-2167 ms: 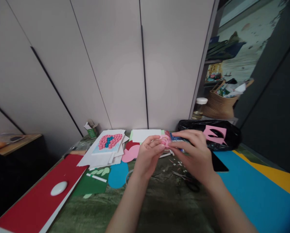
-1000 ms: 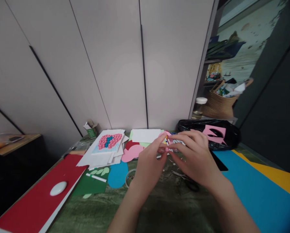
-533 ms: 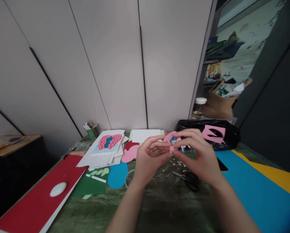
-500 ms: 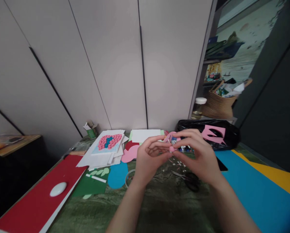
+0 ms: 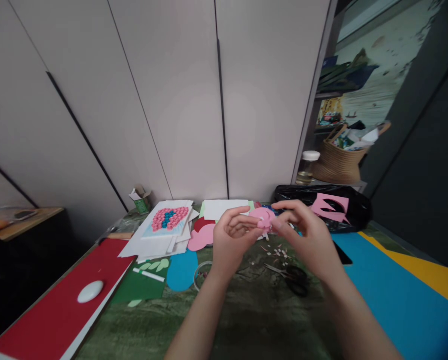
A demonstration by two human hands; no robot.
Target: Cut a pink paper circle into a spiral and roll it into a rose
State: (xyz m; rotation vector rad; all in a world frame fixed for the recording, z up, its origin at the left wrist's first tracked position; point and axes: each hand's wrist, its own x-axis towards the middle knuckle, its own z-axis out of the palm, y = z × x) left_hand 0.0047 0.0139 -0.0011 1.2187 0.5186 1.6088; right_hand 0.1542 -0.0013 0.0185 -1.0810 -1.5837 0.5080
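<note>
Above the table, a small pink paper cutout (image 5: 262, 216) is held up between both hands. My left hand (image 5: 233, 240) pinches its lower left edge between thumb and fingers. At its right side, the thumb and fingertips of my right hand (image 5: 306, 235) press on the paper. The fingers hide part of the cutout, so its full outline does not show. Below the hands, black-handled scissors (image 5: 295, 280) lie on the dark green table, with small paper scraps (image 5: 278, 254) beyond them.
Left lie a blue paper shape (image 5: 181, 271), a green sheet with a marker (image 5: 148, 275), a red sheet with a white mouse (image 5: 90, 292), and a pink-and-blue craft picture (image 5: 167, 220). A large blue sheet (image 5: 392, 295) covers the right. A black bag (image 5: 355, 210) stands behind.
The pink cutout has been turned so its flat face now shows. My right fingers have spread and shifted slightly along its right side. The things on the table have stayed put.
</note>
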